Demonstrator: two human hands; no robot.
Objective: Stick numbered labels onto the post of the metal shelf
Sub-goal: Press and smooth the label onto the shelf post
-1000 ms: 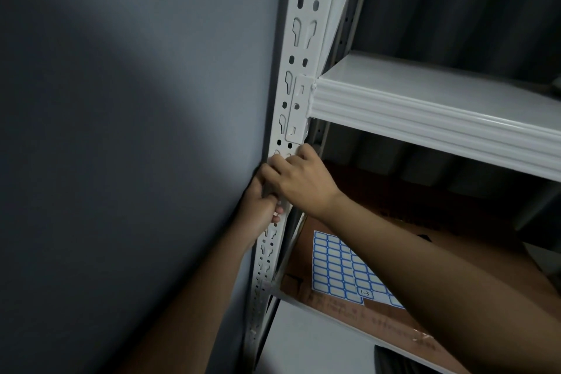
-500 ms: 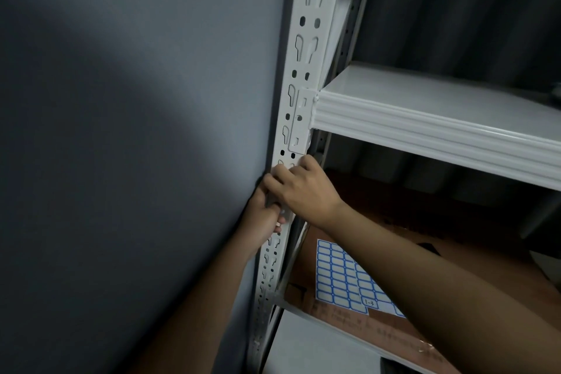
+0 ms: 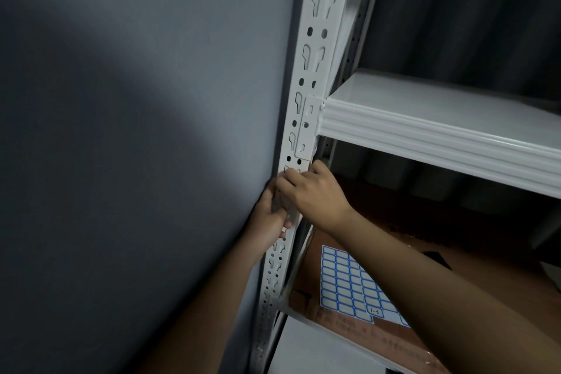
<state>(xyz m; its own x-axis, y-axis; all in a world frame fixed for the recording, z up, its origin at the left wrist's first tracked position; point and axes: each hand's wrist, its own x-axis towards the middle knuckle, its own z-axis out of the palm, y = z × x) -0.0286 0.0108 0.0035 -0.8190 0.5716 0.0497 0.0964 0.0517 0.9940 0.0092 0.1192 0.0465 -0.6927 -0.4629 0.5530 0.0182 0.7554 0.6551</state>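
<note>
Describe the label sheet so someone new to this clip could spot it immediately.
Start at the white shelf post against the grey wall, then drop to the lower shelf level right of it. There, on brown cardboard, lies the label sheet: the only blue-and-white grid, one cell handwritten "1-3".

Grey wall (image 3: pixel 136 130) on the left – dim, one soft patch of light across it – dark ribbed panelling (image 3: pixel 470 24) behind
</note>
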